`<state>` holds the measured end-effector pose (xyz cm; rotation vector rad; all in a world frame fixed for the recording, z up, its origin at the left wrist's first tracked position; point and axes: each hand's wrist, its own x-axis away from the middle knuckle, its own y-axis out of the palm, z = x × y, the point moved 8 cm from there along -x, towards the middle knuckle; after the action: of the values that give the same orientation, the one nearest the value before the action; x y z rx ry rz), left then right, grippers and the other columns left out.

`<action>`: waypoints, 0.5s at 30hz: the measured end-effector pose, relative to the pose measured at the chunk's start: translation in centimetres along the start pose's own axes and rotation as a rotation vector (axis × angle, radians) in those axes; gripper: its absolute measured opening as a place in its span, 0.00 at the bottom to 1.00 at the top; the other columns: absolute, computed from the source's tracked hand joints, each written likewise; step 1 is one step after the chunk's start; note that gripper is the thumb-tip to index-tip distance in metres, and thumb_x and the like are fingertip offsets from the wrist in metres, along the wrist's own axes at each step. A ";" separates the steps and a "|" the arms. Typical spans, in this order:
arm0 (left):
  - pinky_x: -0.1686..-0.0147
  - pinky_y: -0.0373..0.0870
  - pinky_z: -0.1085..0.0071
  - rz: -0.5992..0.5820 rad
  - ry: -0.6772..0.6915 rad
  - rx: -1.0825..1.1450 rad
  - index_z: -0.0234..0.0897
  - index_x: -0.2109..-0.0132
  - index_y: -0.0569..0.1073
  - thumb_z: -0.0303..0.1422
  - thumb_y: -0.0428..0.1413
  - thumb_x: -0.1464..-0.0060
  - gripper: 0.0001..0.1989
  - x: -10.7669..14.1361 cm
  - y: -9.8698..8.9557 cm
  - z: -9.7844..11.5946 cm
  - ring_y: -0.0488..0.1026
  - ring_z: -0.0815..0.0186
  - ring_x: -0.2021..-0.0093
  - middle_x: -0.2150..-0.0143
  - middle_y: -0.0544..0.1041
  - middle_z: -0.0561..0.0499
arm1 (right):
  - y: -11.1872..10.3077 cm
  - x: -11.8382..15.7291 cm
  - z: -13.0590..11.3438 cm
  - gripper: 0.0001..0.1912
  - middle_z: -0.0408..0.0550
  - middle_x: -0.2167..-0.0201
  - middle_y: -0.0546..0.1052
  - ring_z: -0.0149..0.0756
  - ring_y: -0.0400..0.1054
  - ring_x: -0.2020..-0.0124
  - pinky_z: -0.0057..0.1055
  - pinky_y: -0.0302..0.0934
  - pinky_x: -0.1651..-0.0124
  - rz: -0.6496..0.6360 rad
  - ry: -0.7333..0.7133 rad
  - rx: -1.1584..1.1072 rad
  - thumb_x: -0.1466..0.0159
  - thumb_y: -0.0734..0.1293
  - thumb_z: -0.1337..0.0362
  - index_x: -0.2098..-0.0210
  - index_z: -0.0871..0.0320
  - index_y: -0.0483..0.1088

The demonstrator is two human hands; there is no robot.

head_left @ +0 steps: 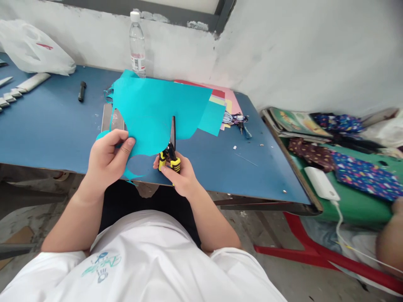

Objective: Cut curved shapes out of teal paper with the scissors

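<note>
A large turquoise paper sheet (157, 100) is held up over the blue table. My left hand (110, 157) pinches its lower left part between thumb and fingers. In my right hand (178, 172) are scissors with yellow and black handles (170, 161); their dark blade points up against the sheet, to the right of a rounded cut edge. A curved strip of the same paper (128, 174) hangs below my left hand, near the table's front edge. Behind the sheet, a grey metallic piece (112, 117) lies partly hidden.
On the blue table (220, 172) stand a water bottle (137, 48) and a plastic bag (34, 50). A black cylinder (82, 92) lies left; coloured papers (233, 100) lie right. A green table (362, 184) holds a white device (321, 183) beside a person's arm (390, 239).
</note>
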<state>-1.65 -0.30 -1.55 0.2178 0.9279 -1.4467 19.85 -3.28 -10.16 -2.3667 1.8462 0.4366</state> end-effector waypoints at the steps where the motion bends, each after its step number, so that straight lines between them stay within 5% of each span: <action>1: 0.71 0.61 0.68 -0.001 -0.002 0.003 0.41 0.60 0.76 0.40 0.65 0.30 0.11 0.0 0.0 0.0 0.62 0.67 0.71 0.70 0.70 0.54 | 0.0 0.0 0.0 0.17 0.52 0.57 0.84 0.43 0.76 0.58 0.41 0.71 0.54 0.000 -0.002 0.003 0.28 0.76 0.48 0.51 0.54 0.78; 15: 0.71 0.60 0.68 -0.008 -0.043 0.037 0.41 0.60 0.78 0.40 0.65 0.29 0.11 0.2 0.2 -0.2 0.64 0.67 0.70 0.69 0.72 0.53 | 0.0 0.2 0.2 0.17 0.51 0.58 0.83 0.45 0.76 0.56 0.42 0.72 0.50 -0.009 -0.002 0.020 0.27 0.75 0.46 0.51 0.52 0.78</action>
<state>-1.59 -0.26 -1.93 0.2096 0.8683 -1.4711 19.84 -3.36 -10.43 -2.3597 1.8300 0.4173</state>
